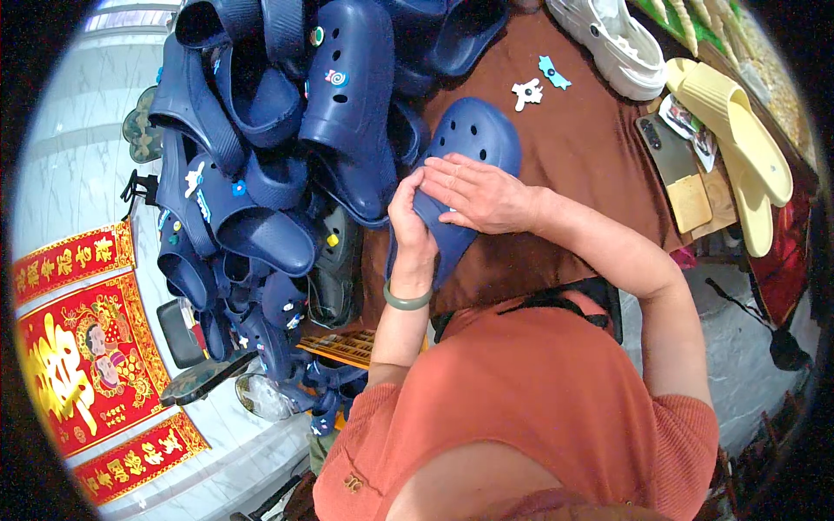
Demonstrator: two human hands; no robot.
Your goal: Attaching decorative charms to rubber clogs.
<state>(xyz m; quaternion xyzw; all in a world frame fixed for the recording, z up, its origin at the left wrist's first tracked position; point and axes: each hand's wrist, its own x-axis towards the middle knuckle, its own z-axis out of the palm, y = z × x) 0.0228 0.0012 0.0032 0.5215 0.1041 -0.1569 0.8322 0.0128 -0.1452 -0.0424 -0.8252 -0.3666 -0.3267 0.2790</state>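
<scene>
A navy blue clog point(483, 130) with round holes in its toe lies in front of me, toe pointing away. My left hand point(410, 219), a green bangle at its wrist, grips the clog's left side; most of its fingers are hidden. Across the clog's upper lies my right hand point(480, 193), fingers stretched out and flat, their tips meeting the left hand. A small pale spot shows under the right palm, too covered to name. Beyond the clog, a white shoe charm point(526, 94) and a light blue charm point(552, 73) rest on the brown cloth point(573, 165).
A large heap of navy clogs point(352, 113), some with charms, rises at my left, with a black clog point(337, 269) beside it. On the right are a white clog point(621, 52), yellow slippers point(738, 130) and a phone point(665, 156). Red banners point(95, 347) appear at far left.
</scene>
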